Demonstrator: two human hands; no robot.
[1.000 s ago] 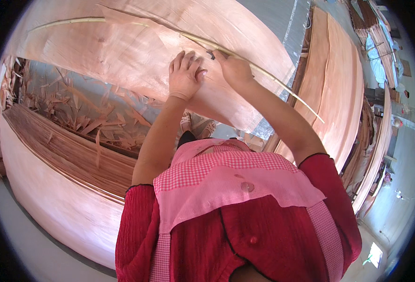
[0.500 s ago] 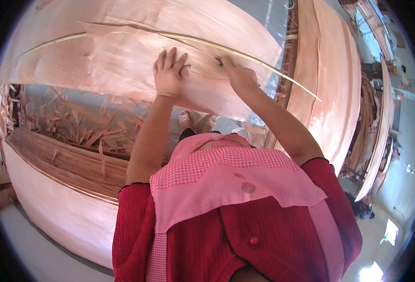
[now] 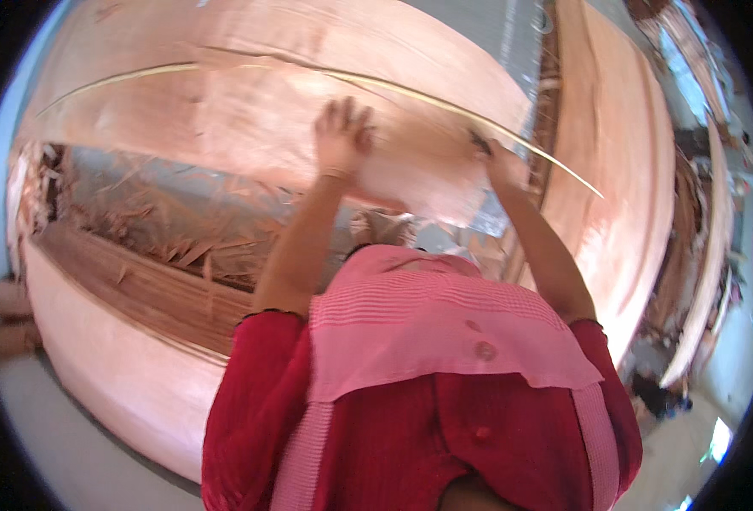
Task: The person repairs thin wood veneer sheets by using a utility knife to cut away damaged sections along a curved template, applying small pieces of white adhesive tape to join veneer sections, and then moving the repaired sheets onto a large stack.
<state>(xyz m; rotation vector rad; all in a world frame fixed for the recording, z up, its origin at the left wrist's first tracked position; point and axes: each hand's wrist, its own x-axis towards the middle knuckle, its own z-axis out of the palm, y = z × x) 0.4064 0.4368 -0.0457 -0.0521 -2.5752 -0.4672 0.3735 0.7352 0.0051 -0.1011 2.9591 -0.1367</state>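
Observation:
A wide, thin sheet of pale pinkish wood veneer (image 3: pixel 249 128) spans the top of the view, with a long pale strip (image 3: pixel 428 100) laid across it. My left hand (image 3: pixel 345 138) rests on the sheet below the strip, fingers apart. My right hand (image 3: pixel 496 162), blurred, grips a small dark tool (image 3: pixel 480 140) near the sheet's right end, just under the strip. The sheet around my right hand is smeared by motion.
A stack of veneer (image 3: pixel 121 366) lies lower left, with wood scraps (image 3: pixel 181 230) beyond it. More long stacks (image 3: pixel 606 128) stand at the right, beside other piles of boards (image 3: pixel 683 247). My feet show under the sheet, blurred.
My right hand and the dark tool have moved rightward along the strip and a little downward. My left hand stays on the sheet, shifted slightly within the view.

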